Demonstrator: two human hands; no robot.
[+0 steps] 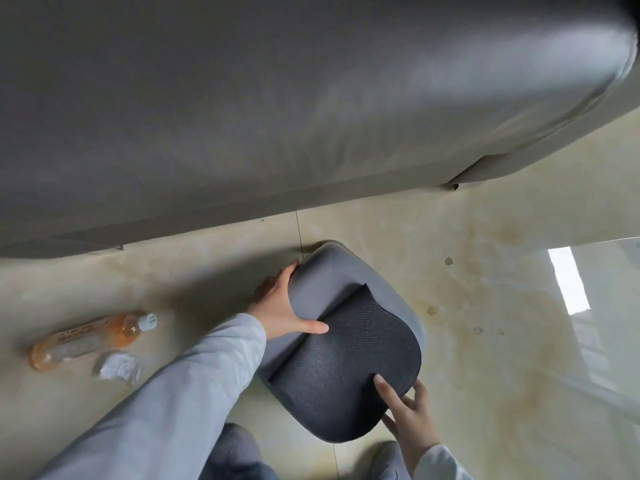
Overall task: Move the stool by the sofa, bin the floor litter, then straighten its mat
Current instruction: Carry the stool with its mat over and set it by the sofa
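A grey padded stool stands on the tiled floor in front of the grey sofa. A dark textured mat lies skewed on its top, hanging over the near edge. My left hand grips the stool's left side, thumb on top beside the mat. At the mat's near right corner, my right hand holds mat and stool edge. On the floor to the left lie a plastic bottle with orange liquid and a crumpled white paper.
The sofa fills the upper half of the view, its base close behind the stool. My knee and a shoe are at the bottom. Glossy beige floor tiles stretch to the right.
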